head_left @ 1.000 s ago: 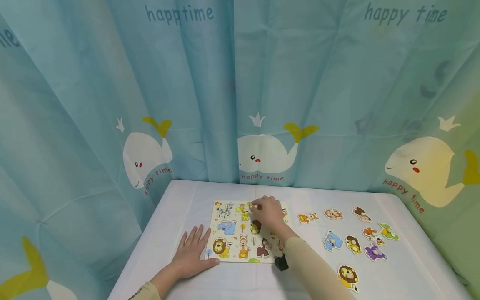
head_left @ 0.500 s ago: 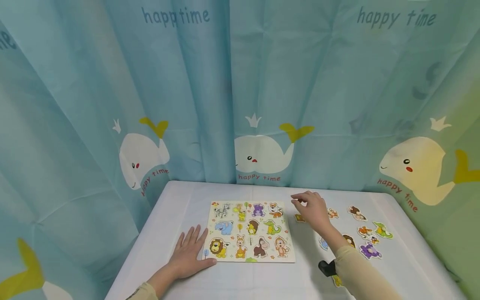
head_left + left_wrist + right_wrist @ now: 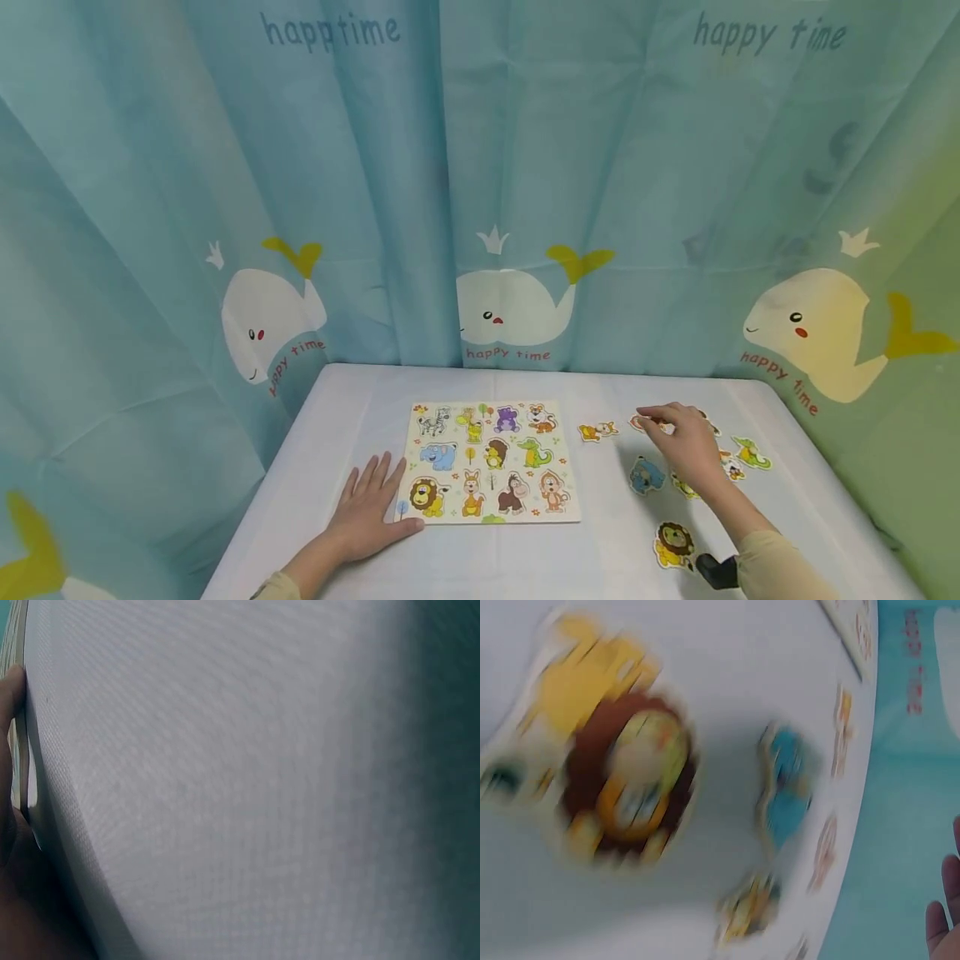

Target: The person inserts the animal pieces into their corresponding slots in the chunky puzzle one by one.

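Note:
A puzzle board printed with animal pictures lies in the middle of the white table. My left hand rests flat beside it, thumb against the board's lower left corner; the board's edge shows in the left wrist view. My right hand hovers over loose animal pieces at the right, fingers bent, tips near a monkey piece and holding nothing. The blurred right wrist view shows the lion piece, elephant piece and monkey piece lying untouched, with my fingertips apart from them.
More loose pieces lie around the right hand: a fox, an elephant, a lion and a crocodile. A blue whale-print curtain closes off the table's back and sides.
My right hand left the board's top row and swept right, coming over the loose pieces near the monkey. The left hand stayed flat by the board.

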{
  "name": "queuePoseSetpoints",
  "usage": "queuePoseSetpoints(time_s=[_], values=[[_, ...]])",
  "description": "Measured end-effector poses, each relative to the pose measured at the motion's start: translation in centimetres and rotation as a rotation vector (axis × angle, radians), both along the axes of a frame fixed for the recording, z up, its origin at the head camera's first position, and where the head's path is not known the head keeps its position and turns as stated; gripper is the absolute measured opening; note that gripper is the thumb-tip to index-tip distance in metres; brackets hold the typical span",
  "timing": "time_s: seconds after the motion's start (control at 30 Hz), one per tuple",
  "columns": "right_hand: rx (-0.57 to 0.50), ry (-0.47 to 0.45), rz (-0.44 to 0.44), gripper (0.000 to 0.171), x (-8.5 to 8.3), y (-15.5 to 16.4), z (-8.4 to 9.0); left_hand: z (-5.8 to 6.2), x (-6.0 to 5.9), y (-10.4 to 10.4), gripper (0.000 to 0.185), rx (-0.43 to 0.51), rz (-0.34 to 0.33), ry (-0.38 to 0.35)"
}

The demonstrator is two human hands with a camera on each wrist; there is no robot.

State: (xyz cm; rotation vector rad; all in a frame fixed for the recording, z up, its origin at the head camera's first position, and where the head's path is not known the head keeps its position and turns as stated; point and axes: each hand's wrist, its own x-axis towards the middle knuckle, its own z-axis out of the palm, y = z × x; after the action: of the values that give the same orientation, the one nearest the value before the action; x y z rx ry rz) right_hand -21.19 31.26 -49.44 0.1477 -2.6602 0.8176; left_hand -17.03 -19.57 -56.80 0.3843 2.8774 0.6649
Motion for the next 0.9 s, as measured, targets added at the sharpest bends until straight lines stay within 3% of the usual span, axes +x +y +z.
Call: queuePoseSetpoints(time_s=[0.2,0.37,0.43,0.6,0.9], values=[[0.04,0.001,-0.073,0.025,2.0,4.2,-0.1,-0.3,-0.1,-0.4,0.108,0.021,0.0,0.031],[0.082,-0.044,-0.153,0.029,4.0,7.5,-1.0,-1.0,-0.1,-0.5,0.108,0.006,0.017,0.055],[0.101,-0.063,-0.171,0.029,4.7,8.6,-1.6,-0.8,0.0,-0.4,0.107,0.003,0.02,0.047],[0.152,-0.131,-0.162,0.027,5.8,10.4,-3.2,0.2,0.3,-0.2,0.107,-0.009,0.016,0.006],[0.205,-0.241,-0.153,0.026,6.9,11.2,-4.2,0.2,0.1,-0.1,0.108,-0.021,0.005,-0.011]])
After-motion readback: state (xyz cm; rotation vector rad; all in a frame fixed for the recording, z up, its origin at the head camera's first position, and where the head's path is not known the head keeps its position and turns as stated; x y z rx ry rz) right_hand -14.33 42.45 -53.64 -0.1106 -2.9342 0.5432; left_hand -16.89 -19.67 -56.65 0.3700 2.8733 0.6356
